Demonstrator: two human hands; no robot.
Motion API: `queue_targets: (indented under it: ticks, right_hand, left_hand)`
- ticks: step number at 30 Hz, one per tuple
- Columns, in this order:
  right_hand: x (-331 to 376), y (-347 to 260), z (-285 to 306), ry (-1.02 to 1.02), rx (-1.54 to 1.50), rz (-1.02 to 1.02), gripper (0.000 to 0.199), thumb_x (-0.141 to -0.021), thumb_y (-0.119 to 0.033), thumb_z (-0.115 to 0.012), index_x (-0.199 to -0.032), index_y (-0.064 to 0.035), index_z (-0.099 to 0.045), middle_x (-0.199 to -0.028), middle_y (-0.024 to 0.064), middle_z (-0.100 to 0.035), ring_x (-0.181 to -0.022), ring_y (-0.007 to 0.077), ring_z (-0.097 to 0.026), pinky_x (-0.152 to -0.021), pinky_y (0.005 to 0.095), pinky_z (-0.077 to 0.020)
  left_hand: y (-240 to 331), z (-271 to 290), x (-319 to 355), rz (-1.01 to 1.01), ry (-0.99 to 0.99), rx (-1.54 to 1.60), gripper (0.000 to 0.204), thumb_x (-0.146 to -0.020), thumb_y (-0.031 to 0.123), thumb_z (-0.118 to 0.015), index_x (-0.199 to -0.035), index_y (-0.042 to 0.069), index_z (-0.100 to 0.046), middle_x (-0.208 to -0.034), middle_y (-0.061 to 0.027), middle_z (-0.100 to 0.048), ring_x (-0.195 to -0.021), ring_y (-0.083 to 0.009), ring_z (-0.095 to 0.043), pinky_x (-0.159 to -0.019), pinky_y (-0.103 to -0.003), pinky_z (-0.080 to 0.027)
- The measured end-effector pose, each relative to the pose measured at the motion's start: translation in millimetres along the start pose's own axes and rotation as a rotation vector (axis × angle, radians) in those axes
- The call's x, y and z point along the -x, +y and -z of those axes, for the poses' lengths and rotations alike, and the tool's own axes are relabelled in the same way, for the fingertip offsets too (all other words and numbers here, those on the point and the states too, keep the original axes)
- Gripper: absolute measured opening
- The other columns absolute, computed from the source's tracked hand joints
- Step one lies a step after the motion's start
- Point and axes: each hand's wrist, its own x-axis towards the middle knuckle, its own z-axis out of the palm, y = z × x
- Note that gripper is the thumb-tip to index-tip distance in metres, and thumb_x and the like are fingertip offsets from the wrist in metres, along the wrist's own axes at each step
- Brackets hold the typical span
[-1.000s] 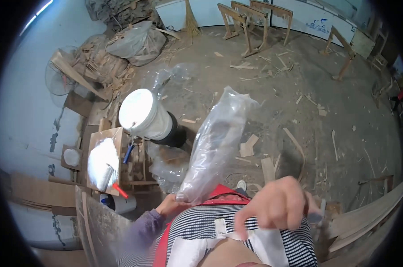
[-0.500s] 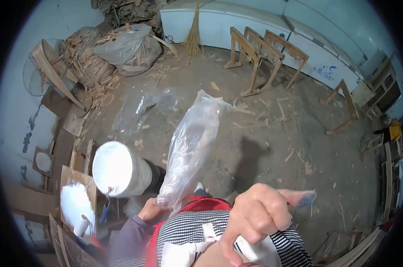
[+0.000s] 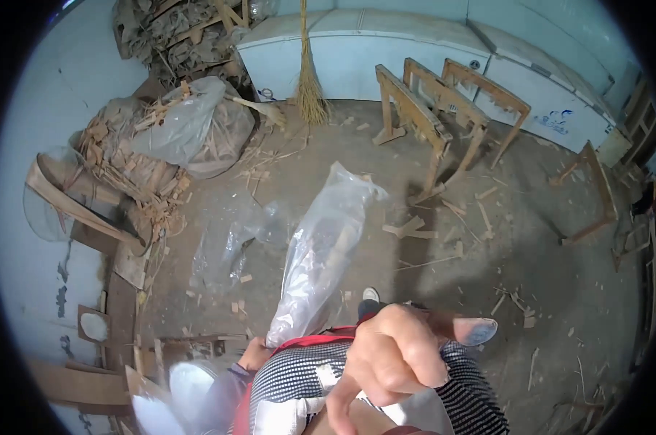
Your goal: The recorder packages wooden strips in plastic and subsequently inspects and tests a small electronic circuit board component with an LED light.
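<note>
My left hand (image 3: 254,355), low beside my waist, grips the gathered near end of a long clear plastic bag (image 3: 320,254). The bag stretches away from me over the floor, its far end crumpled. Close in front of my chest is my right hand (image 3: 397,355), its fingers curled in. From its right side a digit sticks out, with a blue-grey patch at its tip. Whether those curled fingers hold anything is hidden. A red and black-checked garment covers my front.
A white bucket (image 3: 197,380) shows blurred at lower left. Another clear plastic sheet (image 3: 233,239) lies left of the bag. Wooden trestles (image 3: 422,109), a straw broom (image 3: 311,87) and white chest freezers (image 3: 371,51) stand at the back. Sacks of wood scraps (image 3: 197,130) fill the far left.
The view has shifted, so the bucket now sits lower and the freezers show more. My left hand still grips the bag; my right hand stays curled, slightly lower and further left in view.
</note>
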Motion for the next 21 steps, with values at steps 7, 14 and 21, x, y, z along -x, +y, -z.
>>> queue_targets:
  ticks: [7,14,21]
  right_hand:
    - [-69,-126,208,0.054,-0.139,-0.161,0.044,-0.091,-0.042,-0.057,-0.076,-0.0008,-0.059,-0.061,0.0029,-0.051,-0.046,0.0143,-0.045,-0.081,0.0546,-0.0433]
    - [-76,-193,532,0.353,0.586,-1.081,0.034,-0.092,-0.031,-0.059,-0.083,0.0019,-0.061,-0.066,0.0035,-0.056,-0.059,0.0130,-0.054,-0.065,0.0317,-0.0497]
    - [408,-526,740,0.515,2.133,-2.200,0.032,-0.089,-0.034,-0.050,-0.107,-0.0129,-0.064,-0.086,0.0130,-0.067,-0.084,0.0321,-0.065,-0.072,0.0451,-0.0523]
  left_hand:
    - [87,99,-114,0.285,0.208,0.383,0.022,-0.080,0.011,-0.072,-0.099,-0.001,-0.070,-0.094,-0.0069,-0.071,-0.086,-0.0109,-0.063,-0.076,-0.030,-0.050]
    - [-5,210,-261,0.299,0.552,0.504,0.017,-0.082,0.010,-0.067,-0.095,-0.001,-0.070,-0.086,-0.0067,-0.071,-0.077,-0.0111,-0.064,-0.066,-0.031,-0.051]
    - [90,464,-522,0.108,0.595,-0.104,0.028,-0.079,0.026,-0.067,-0.095,0.002,-0.070,-0.081,-0.0166,-0.070,-0.072,-0.0135,-0.065,-0.061,-0.035,-0.051]
